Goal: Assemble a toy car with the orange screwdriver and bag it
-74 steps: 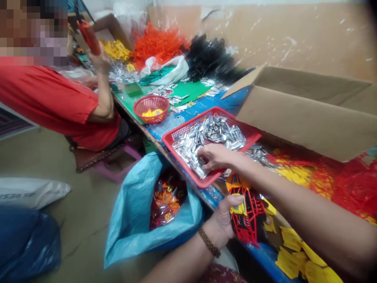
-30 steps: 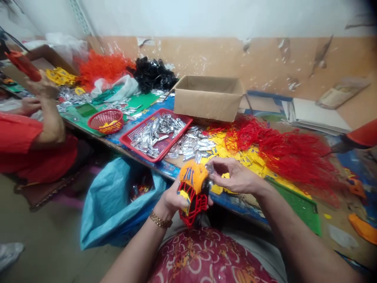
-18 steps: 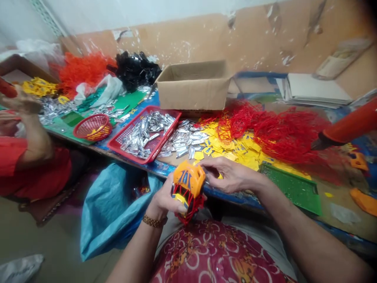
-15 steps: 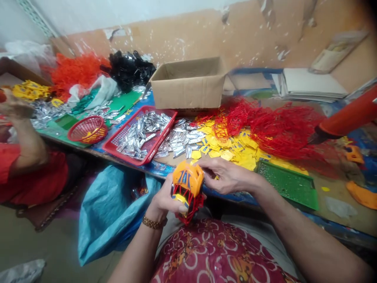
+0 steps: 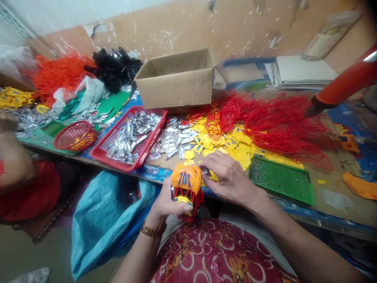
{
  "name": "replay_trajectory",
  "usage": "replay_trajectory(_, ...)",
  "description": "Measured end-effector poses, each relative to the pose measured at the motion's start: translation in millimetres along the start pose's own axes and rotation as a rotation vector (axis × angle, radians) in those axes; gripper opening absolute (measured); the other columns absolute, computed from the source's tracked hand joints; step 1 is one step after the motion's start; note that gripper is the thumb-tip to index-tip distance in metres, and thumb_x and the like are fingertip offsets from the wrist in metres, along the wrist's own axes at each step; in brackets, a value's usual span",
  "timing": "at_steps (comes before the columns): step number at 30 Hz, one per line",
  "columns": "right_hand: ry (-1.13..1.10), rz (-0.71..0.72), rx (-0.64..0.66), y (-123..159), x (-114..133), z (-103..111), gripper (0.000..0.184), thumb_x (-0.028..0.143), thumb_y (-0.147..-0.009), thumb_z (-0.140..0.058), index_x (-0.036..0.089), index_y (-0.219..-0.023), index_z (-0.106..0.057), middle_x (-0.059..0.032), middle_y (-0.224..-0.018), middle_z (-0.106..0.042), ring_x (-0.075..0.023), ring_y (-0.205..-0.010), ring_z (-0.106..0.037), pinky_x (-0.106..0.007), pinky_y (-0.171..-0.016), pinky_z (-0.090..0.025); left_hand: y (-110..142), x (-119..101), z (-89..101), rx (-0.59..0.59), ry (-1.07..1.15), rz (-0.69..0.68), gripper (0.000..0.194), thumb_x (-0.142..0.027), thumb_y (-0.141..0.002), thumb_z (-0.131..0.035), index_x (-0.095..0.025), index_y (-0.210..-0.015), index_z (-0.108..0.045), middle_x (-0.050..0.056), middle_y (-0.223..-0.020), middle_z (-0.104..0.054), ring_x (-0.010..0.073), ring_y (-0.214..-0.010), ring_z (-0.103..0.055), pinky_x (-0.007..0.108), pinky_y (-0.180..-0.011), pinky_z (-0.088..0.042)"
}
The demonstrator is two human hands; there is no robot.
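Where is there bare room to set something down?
Two small brown tabletop patches: around the yellow disc, between the green rectangular plastic tray and curved orange plastic piece; and in front of that piece, right of the translucent plastic scrap. It's crowded beyond the right hand: loose silver pieces, flat yellow pieces, tangled red plastic frames.

An open cardboard box (image 5: 176, 90) stands on the worktop (image 5: 159, 171). Left of the box lies a heap of glossy black pieces (image 5: 116, 68), and farther left a tangle of orange pieces (image 5: 61, 76). Right of the box sits a stack of white sheets (image 5: 306, 67); farther right, a clear container (image 5: 326, 37).
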State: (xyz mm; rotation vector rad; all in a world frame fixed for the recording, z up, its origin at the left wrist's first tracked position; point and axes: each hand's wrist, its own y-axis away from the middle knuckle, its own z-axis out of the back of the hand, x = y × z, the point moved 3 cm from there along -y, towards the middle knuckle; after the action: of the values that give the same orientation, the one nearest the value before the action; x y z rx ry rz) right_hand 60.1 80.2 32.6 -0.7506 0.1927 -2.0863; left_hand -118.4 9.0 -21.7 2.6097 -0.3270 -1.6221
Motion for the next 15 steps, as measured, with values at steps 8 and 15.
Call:
replay_trajectory(8, -0.036, 0.013, -0.079, -0.9, -1.6, 2.7, 0.012, 0.018, -0.086, -0.057, 0.014, -0.094, -0.064, -0.0076, -0.093, -0.065, -0.0207, -0.089, -0.056, -0.035, -0.078, -0.045, -3.0, 3.5, -11.6, 0.012, 0.006, -0.035, 0.063, -0.027, -0.049, -0.083, -0.014, -0.108, -0.066, 0.01, -0.091, -0.072, 0.0293, -0.081, -0.068, 0.038, -0.075, -0.055)
replay_trajectory(15, -0.218, -0.108, -0.37, 4.8, -3.4, 18.3, 0.01, 0.014, -0.079, -0.067, 0.015, -0.088, -0.066, -0.0044, -0.081, -0.065, -0.017, -0.077, -0.059, -0.032, -0.071, -0.048, -11.3, 16.2, -26.1, -0.028, 0.401, 0.031, 0.06, -0.038, -0.055, -0.078, -0.016, -0.109, -0.064, 0.009, -0.083, -0.073, 0.0319, -0.081, -0.072, 0.047, -0.079, -0.056)
